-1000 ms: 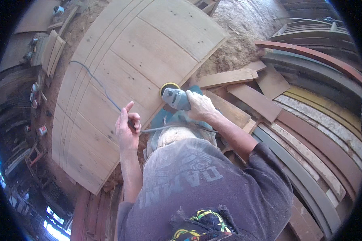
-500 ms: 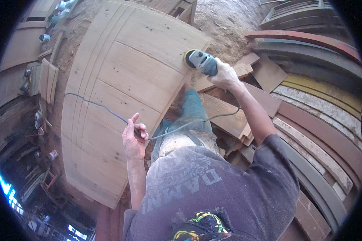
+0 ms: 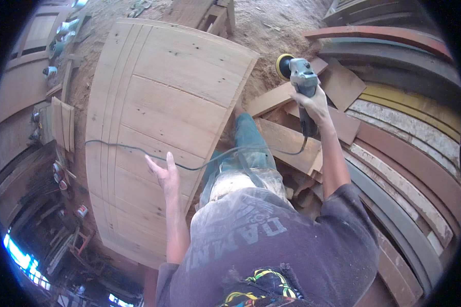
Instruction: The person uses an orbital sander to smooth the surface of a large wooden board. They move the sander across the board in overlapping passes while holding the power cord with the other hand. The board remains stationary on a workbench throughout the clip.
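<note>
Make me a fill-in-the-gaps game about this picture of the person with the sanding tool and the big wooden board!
1. The right hand holds a grey power ____ with a yellow pad.
2. The left hand is open, over the big ____ panel.
3. The tool's thin ____ trails across the panel.
4. The tool is lifted ____ the panel, not touching it.

Missing words: sander; wooden; cord; off

The broad face of the wooden door panel (image 3: 159, 117) lies bare and open to a hand, crossed only by the thin power cord (image 3: 138, 151), which runs over it from the left edge and passes close by the left hand (image 3: 161, 174). To the right the room is tight — loose boards (image 3: 287, 140) and stacked curved planks (image 3: 410, 148) crowd the floor under the right hand (image 3: 312, 105) holding the sander (image 3: 297, 71). Above the panel the sawdust floor (image 3: 271, 25) is free — cans and clutter (image 3: 56, 43) line the left side.
</note>
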A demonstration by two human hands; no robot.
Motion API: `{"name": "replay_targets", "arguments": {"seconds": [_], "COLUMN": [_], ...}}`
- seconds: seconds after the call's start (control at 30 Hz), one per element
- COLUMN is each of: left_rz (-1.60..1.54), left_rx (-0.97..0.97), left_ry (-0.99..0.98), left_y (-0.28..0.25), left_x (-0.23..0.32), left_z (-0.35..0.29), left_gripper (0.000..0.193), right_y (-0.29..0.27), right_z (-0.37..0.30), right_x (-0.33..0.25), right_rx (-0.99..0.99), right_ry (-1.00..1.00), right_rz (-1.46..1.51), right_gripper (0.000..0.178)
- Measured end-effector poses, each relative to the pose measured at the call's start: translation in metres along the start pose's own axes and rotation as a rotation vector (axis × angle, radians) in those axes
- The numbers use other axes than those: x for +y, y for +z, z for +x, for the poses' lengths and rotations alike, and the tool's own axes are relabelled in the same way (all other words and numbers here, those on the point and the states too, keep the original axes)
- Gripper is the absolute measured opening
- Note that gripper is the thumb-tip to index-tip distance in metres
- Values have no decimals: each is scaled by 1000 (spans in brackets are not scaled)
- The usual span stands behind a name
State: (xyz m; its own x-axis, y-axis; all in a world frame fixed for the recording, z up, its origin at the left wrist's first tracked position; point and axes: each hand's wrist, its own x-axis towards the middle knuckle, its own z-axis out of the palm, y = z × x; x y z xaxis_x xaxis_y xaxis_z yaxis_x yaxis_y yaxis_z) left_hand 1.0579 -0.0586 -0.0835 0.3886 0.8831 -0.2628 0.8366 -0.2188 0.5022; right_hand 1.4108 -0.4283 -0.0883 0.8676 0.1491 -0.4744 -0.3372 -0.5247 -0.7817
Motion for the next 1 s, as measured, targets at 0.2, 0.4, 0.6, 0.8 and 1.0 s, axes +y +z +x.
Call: {"name": "replay_targets", "arguments": {"seconds": [0.2,0.4,0.6,0.8,1.0], "left_rz": [91,497,637,632,477], "left_rx": [-377,-530,-634,-716,-814], "left_ry": [862,1300,1335,1204,1077], "left_y": [83,202,170,102,21], "left_x": [127,212,160,87,-35], "left_z": [56,77,61,21,-32], "left_gripper": [77,86,92,95,79], "right_y": [-10,-2,2,13,42], "right_z": [-62,-85,-96,-88,-82], "right_x": [36,45,43,22,0], "right_rx": [41,56,67,-9,-141], "right_ry": [94,205,213,100,-103], "right_rz": [29,-4,-70,-81,-176], "right_gripper": [45,63,66,66,66]}}
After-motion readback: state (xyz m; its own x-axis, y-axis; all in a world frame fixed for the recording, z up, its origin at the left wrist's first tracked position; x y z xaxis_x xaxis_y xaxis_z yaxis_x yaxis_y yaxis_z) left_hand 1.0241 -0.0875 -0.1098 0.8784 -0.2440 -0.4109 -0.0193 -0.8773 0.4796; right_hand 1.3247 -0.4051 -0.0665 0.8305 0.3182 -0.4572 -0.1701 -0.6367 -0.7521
